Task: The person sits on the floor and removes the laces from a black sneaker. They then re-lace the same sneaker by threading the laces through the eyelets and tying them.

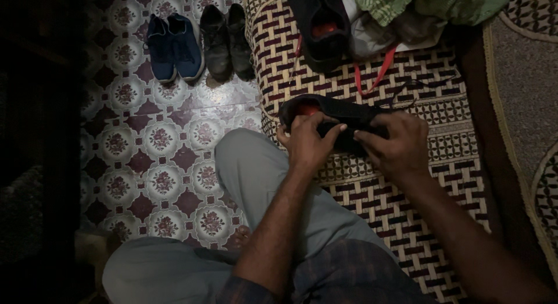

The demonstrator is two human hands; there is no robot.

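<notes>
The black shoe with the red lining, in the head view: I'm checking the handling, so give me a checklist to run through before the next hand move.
1. Left hand grips the black low-cut shoe with red lining: ok, fingers wrap its middle.
2. Right hand also on the shoe: ok, fingertips press its top.
3. Shoe supported: ok, it lies on the woven checked mat.
4. Black lace free of tangles: cannot tell, too dark.
5. Second black shoe with red lining within sight: ok, it lies further up the mat.
6. Blue pair of shoes and dark pair of shoes out of the way: ok, on the patterned tile floor.
</notes>
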